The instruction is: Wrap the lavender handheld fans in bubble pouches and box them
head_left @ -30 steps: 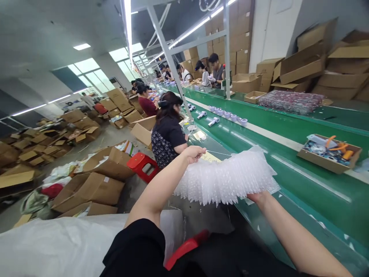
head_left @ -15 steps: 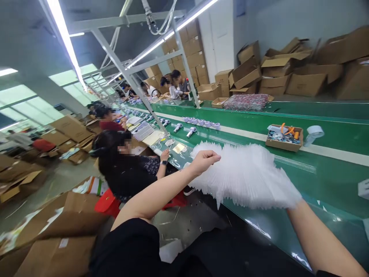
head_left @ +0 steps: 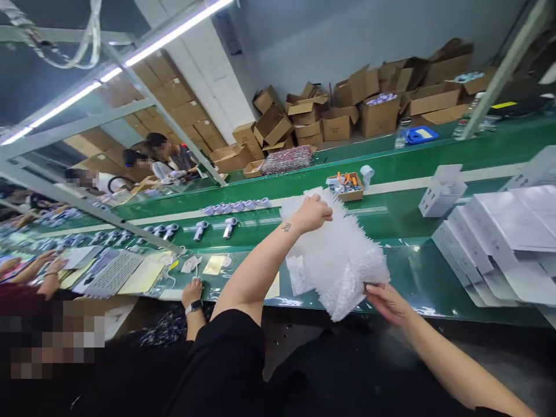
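Note:
A thick, fanned stack of white bubble-wrap bags (head_left: 336, 243) lies over the near part of the green bench in front of me. My left hand (head_left: 313, 213) is at its upper part, fingers curled and closed on the top of it. At the lower right corner, my right hand (head_left: 388, 301) pinches the edge between thumb and fingers. One loose bubble-wrap bag (head_left: 299, 276) shows on the bench beside the stack's left side.
White boxes (head_left: 486, 249) stand on the right. Past the stack are a small carton of parts (head_left: 346, 188) and a white tape roll (head_left: 367, 174). Handheld devices (head_left: 200, 230) line the belt. A co-worker's hand (head_left: 192, 294) rests at the left, near papers (head_left: 115, 273).
My view has swung right, bringing the white boxes in. The bags have gone from a wide fan to a flatter stack on the bench. My right hand, hidden before, now shows at its corner.

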`<state>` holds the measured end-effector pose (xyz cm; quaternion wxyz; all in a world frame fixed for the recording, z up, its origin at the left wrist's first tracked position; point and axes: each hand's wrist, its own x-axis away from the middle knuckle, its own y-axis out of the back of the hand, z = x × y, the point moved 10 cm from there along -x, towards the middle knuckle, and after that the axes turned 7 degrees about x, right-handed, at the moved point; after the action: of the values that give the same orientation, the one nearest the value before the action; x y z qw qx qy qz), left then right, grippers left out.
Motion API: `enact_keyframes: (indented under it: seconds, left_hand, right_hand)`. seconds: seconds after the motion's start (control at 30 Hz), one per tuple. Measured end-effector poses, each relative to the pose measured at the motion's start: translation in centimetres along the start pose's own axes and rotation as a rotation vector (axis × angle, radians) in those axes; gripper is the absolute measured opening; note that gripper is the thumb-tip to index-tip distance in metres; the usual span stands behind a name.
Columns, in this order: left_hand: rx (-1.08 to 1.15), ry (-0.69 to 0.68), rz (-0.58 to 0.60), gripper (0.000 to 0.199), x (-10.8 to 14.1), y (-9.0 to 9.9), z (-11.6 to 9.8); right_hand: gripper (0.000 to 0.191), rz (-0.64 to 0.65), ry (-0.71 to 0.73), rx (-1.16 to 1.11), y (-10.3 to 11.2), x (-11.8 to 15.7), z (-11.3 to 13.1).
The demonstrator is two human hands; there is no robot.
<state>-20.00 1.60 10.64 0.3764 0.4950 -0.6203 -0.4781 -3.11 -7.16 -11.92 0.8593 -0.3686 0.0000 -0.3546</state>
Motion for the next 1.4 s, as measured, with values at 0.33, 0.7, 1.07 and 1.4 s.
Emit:
enact_keyframes:
  seconds: [0.33, 0.7, 1.07, 1.4]
  left_hand:
    - [0.07, -0.332, 0.294, 0.02, -6.6, -4.6, -7.9]
    - [-0.44, -0.5, 0.515, 0.025, -9.5, -10.2, -14.7]
    - [-0.408, -0.62, 0.622, 0.025, -6.1, -19.5, -18.8]
    - [0.564, 0.304, -0.316, 0.021, 1.6, -11.8, 1.3]
  right_hand:
    - [0.056, 0.0, -0.153, -0.478, 0.9, 2.9, -2.5]
    - [0.015, -0.093, -0.179, -0.517, 1.2, 0.1, -5.3]
    - [0.017, -0.19, -0.507, -0.066, 2.0, -0.4, -10.9]
    - [0.054, -0.36, -0.032, 0.893, 9.1, 6.5, 7.4]
